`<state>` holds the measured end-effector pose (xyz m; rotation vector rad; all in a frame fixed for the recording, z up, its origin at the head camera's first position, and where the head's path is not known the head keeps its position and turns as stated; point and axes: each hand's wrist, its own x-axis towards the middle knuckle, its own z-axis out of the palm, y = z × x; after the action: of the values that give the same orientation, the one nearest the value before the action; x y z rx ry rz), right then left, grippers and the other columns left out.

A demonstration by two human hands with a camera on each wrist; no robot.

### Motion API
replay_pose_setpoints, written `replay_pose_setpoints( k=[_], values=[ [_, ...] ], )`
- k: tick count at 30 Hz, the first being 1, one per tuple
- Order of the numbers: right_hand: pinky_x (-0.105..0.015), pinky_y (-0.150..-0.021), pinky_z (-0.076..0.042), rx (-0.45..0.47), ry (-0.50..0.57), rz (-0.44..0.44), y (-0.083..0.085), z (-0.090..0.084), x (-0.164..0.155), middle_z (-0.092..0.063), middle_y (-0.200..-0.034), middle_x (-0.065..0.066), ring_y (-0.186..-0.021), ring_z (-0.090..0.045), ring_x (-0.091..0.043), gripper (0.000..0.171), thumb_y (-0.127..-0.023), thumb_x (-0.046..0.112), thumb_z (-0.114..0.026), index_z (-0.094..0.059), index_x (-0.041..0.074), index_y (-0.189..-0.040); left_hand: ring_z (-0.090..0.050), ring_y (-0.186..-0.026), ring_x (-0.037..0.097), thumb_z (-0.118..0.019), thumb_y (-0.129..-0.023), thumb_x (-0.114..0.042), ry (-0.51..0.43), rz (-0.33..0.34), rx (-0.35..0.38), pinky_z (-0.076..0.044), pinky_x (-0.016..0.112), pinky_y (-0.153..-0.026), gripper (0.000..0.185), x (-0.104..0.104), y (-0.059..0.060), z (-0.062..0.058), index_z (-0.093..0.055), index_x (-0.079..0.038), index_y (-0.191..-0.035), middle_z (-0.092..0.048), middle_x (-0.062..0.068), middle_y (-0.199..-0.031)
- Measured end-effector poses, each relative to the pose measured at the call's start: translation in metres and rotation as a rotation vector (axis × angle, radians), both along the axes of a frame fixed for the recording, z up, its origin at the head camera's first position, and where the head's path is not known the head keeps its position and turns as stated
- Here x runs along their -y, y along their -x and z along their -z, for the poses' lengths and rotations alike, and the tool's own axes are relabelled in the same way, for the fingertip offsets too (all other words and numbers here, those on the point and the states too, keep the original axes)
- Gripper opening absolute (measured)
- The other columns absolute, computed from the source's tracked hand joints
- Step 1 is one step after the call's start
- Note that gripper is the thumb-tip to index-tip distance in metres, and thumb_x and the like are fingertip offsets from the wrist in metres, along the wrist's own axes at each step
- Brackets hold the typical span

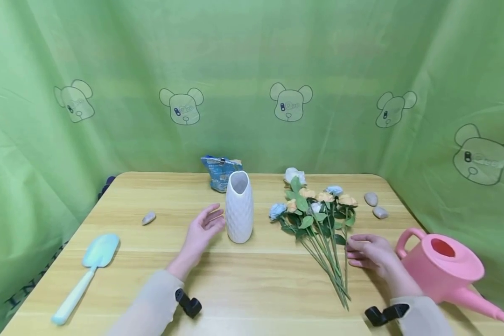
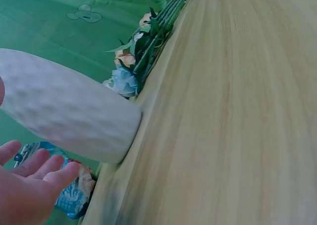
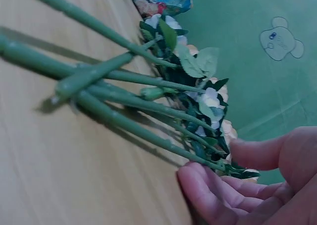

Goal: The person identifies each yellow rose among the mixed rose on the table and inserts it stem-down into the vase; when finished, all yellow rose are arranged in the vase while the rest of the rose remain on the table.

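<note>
the white vase (image 1: 239, 210) stands upright near the middle of the bench (image 1: 277, 284), with no stem showing in its mouth. the flowers (image 1: 320, 216) lie to its right, blooms far, stems near; none is lifted, so the work looks barely begun, with every bloom on the bench. the left hand (image 1: 206, 226), fingers loose and holding nothing, is just left of the vase; contact cannot be told. the right hand (image 1: 371, 252) has its thumb and fingers parted about the rightmost stem (image 1: 346, 261), a fingertip seeming to touch it, without a firm pinch. the pink watering can (image 1: 449, 266) at right and pale blue trowel (image 1: 101, 249) at left lie out of either grasp.
</note>
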<state>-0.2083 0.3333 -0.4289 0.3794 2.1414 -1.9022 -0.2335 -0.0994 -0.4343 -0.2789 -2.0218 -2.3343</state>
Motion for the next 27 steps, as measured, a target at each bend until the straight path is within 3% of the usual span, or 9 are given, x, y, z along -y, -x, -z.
replay_pose_setpoints(
  k=[6,11,16,20,27],
  values=[
    [-0.035,-0.064,-0.057,-0.017,-0.036,0.060,0.003,0.005,0.007,-0.066,-0.074,-0.009,-0.064,-0.064,-0.018,0.064,-0.083,-0.003,-0.064,-0.028,-0.016,-0.133,-0.048,-0.118,0.035,-0.070,-0.082,-0.006,0.010,-0.012,0.011,-0.045,0.037,-0.094,0.058,-0.009,0.005,0.001,-0.045,-0.005,-0.135,-0.049,0.019,-0.131],
    [-0.033,-0.063,-0.056,-0.031,0.027,0.093,0.004,0.001,0.006,-0.065,-0.077,-0.007,-0.063,-0.063,-0.018,0.062,-0.082,-0.008,-0.060,-0.027,-0.015,-0.134,-0.048,-0.119,0.033,-0.073,-0.079,-0.008,0.025,-0.017,0.008,-0.042,0.038,-0.098,0.062,-0.015,0.010,0.000,-0.045,-0.007,-0.135,-0.048,0.017,-0.133],
    [-0.031,-0.067,-0.056,-0.082,0.094,0.120,0.004,-0.012,0.004,-0.063,-0.086,-0.004,-0.068,-0.063,-0.018,0.066,-0.083,-0.008,-0.060,-0.024,-0.010,-0.138,-0.049,-0.117,0.031,-0.075,-0.077,-0.008,0.059,-0.038,-0.019,-0.042,0.040,-0.097,0.066,-0.020,0.015,-0.002,-0.045,-0.009,-0.135,-0.050,0.016,-0.131],
    [-0.030,-0.071,-0.055,-0.147,0.105,0.149,0.006,-0.025,0.008,-0.061,-0.091,0.000,-0.074,-0.063,-0.016,0.065,-0.082,-0.003,-0.065,-0.031,-0.004,-0.137,-0.051,-0.114,0.032,-0.076,-0.076,-0.006,0.077,-0.060,-0.047,-0.041,0.043,-0.097,0.066,-0.022,0.017,-0.002,-0.045,-0.008,-0.135,-0.052,0.018,-0.128],
    [-0.034,-0.075,-0.055,-0.274,0.075,0.150,0.008,-0.050,0.024,-0.058,-0.098,-0.003,-0.076,-0.062,-0.012,0.042,-0.080,0.004,-0.071,-0.052,0.012,-0.117,-0.048,-0.116,0.032,-0.077,-0.075,-0.009,0.101,-0.030,-0.032,-0.037,0.046,-0.100,0.071,-0.027,0.018,-0.006,-0.043,-0.009,-0.137,-0.050,0.017,-0.131]
  ],
)
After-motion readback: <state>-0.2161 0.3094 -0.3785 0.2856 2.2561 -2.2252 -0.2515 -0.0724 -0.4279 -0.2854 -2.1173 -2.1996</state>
